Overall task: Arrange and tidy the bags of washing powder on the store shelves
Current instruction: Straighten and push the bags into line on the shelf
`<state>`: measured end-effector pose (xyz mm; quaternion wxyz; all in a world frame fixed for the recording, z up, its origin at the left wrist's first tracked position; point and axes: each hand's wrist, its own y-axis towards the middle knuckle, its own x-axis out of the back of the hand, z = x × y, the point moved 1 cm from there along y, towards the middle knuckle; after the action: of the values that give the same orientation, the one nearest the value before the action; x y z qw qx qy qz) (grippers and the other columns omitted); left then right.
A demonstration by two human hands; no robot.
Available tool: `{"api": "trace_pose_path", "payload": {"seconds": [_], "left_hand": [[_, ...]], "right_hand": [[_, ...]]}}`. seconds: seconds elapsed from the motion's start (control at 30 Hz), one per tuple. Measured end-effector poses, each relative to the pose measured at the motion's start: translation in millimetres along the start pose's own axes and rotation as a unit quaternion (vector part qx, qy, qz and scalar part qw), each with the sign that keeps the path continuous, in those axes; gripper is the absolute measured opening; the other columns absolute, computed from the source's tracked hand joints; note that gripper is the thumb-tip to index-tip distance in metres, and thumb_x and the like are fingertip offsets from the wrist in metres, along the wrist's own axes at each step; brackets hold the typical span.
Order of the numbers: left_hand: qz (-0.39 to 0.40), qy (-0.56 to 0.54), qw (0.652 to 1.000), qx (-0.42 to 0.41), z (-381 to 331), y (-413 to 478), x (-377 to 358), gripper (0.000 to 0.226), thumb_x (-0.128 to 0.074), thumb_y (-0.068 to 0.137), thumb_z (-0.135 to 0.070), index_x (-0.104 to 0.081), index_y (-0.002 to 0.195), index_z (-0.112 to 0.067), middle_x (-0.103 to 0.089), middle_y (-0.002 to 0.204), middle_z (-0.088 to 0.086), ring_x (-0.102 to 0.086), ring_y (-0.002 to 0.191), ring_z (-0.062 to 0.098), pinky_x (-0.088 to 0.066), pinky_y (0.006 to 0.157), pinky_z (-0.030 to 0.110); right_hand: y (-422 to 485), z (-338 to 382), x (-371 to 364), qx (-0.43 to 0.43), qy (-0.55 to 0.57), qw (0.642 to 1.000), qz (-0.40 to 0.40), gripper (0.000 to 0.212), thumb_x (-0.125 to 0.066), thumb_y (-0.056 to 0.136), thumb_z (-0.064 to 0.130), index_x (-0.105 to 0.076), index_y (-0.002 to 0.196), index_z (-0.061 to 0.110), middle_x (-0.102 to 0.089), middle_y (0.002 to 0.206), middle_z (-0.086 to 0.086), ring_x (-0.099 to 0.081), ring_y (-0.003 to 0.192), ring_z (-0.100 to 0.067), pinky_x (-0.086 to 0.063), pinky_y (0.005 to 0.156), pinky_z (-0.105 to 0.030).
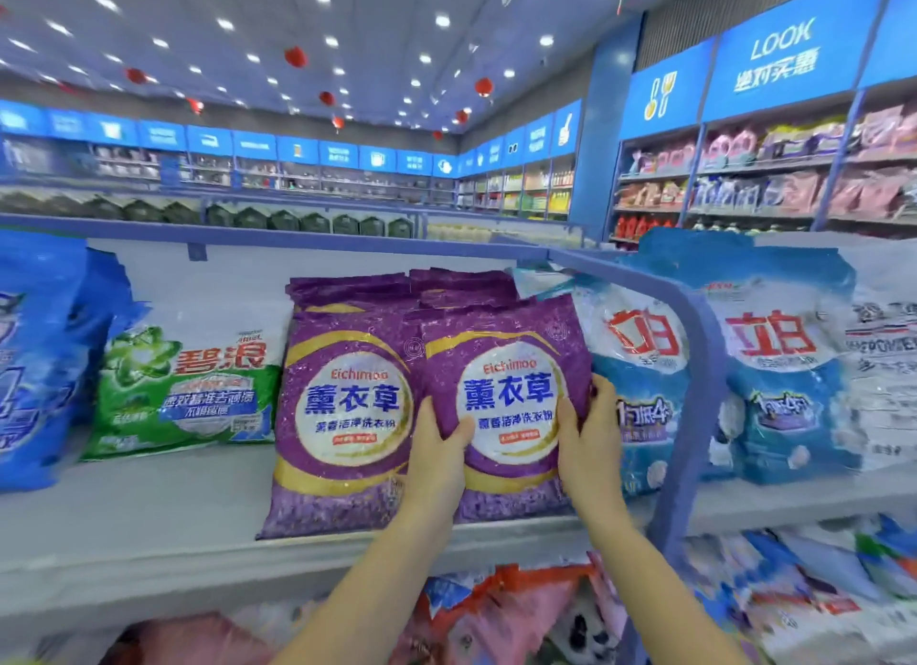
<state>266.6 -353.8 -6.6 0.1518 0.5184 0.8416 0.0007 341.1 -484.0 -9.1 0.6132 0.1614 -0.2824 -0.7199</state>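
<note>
Two purple lavender washing-powder bags stand side by side on the top shelf (149, 525). My left hand (436, 461) grips the left edge of the right purple bag (511, 366), thumb across its front. My right hand (590, 431) holds that bag's right edge. The left purple bag (342, 406) leans beside it, overlapped by the right one, with more purple bags stacked behind. A green and white bag (193, 391) stands further left, a blue bag (34, 356) at the far left. Light-blue bags (640, 391) (789, 381) stand to the right.
A blue shelf rail (694, 366) curves down between the two light-blue bags. A lower shelf holds red, pink and blue bags (496, 610). Behind runs a row of dark green bottles (297, 220). Wall shelving with goods lines the right (744, 188).
</note>
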Motion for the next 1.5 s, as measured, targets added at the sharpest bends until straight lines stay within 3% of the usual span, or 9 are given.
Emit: {"api": "trace_pose_path", "payload": {"seconds": [0.1,0.2,0.33,0.5,0.73,0.9,1.03,1.23,1.5], "left_hand": [[-0.044,0.043,0.998,-0.027,6.8,-2.8,-4.8,0.053,-0.051,0.095,-0.013,-0.031,0.142,-0.027,-0.046,0.134,-0.012,-0.044,0.122,0.009,-0.036,0.107,0.033],[-0.059,0.044,0.996,-0.053,5.6,-5.5,-7.8,0.056,-0.050,0.096,-0.012,-0.025,0.143,-0.030,-0.041,0.135,-0.010,-0.041,0.125,0.010,-0.036,0.108,0.037],[-0.065,0.062,0.993,-0.074,7.9,-5.8,-9.4,0.044,-0.050,0.096,-0.012,-0.030,0.128,-0.035,-0.047,0.114,-0.019,-0.050,0.107,0.001,-0.044,0.092,0.021],[-0.075,0.072,0.989,-0.102,10.2,-5.9,-10.7,0.039,-0.049,0.095,-0.006,-0.034,0.120,-0.033,-0.048,0.105,-0.020,-0.050,0.092,-0.013,-0.042,0.065,0.001],[-0.049,0.079,0.987,-0.130,5.9,-17.5,-0.6,0.063,-0.049,0.093,0.002,-0.027,0.143,-0.030,-0.036,0.136,-0.017,-0.035,0.127,-0.002,-0.030,0.106,0.023],[-0.044,0.097,0.980,-0.168,-1.8,-41.3,21.3,0.060,-0.049,0.094,0.001,-0.033,0.140,-0.033,-0.039,0.140,-0.017,-0.039,0.118,-0.014,-0.034,0.097,0.012],[-0.043,0.105,0.978,-0.174,-8.7,-55.4,44.7,0.053,-0.050,0.094,-0.001,-0.041,0.129,-0.039,-0.048,0.136,-0.013,-0.046,0.124,0.002,-0.038,0.103,0.030],[-0.025,0.129,0.971,-0.198,-22.4,-70.6,74.8,0.037,-0.054,0.093,-0.004,-0.056,0.120,-0.028,-0.063,0.117,-0.014,-0.059,0.107,0.002,-0.045,0.095,0.031],[0.037,0.110,0.968,-0.221,-18.7,-91.5,71.9,0.017,-0.057,0.091,-0.005,-0.065,0.088,-0.020,-0.069,0.080,0.000,-0.065,0.075,0.016,-0.053,0.071,0.020]], "right_hand": [[-11.0,-7.3,-1.9,0.030,0.009,0.999,0.002,0.043,-0.043,0.098,0.015,-0.030,0.140,0.014,-0.048,0.129,0.006,-0.049,0.114,-0.009,-0.039,0.092,-0.008],[-15.7,-10.1,-6.3,0.065,-0.039,0.997,0.006,0.050,-0.041,0.099,0.018,-0.023,0.146,0.014,-0.026,0.152,-0.003,-0.023,0.138,-0.007,-0.020,0.111,-0.016],[-23.3,-6.2,-2.6,0.204,-0.202,0.957,-0.031,0.047,-0.040,0.094,0.023,-0.032,0.140,0.013,-0.022,0.152,-0.013,-0.018,0.140,-0.023,-0.015,0.116,-0.039],[-40.1,-17.1,-13.8,0.258,-0.345,0.897,0.097,0.059,-0.037,0.090,0.049,-0.030,0.144,0.026,-0.029,0.152,-0.012,-0.028,0.140,-0.028,-0.018,0.112,-0.043],[-31.1,-19.1,-18.6,0.240,-0.413,0.866,0.150,0.054,-0.017,0.098,0.053,-0.030,0.144,0.028,-0.036,0.150,-0.009,-0.036,0.136,-0.027,-0.020,0.109,-0.044],[-35.8,-10.7,-14.7,0.230,-0.438,0.855,0.157,0.060,-0.010,0.097,0.054,-0.038,0.142,0.026,-0.039,0.148,-0.009,-0.033,0.138,-0.027,-0.015,0.111,-0.047],[-42.0,-1.2,-8.2,0.213,-0.394,0.880,0.160,0.057,-0.030,0.092,0.052,-0.043,0.140,0.022,-0.038,0.149,-0.010,-0.033,0.138,-0.030,-0.010,0.112,-0.043],[-57.4,15.7,32.5,0.209,-0.283,0.930,0.110,0.048,-0.036,0.093,0.043,-0.052,0.130,0.018,-0.041,0.145,-0.009,-0.034,0.134,-0.026,-0.019,0.113,-0.039],[-112.2,40.3,150.5,0.121,-0.147,0.982,-0.018,0.016,-0.044,0.088,0.041,-0.054,0.100,0.038,-0.063,0.099,0.017,-0.057,0.094,0.003,-0.040,0.079,-0.007]]}}
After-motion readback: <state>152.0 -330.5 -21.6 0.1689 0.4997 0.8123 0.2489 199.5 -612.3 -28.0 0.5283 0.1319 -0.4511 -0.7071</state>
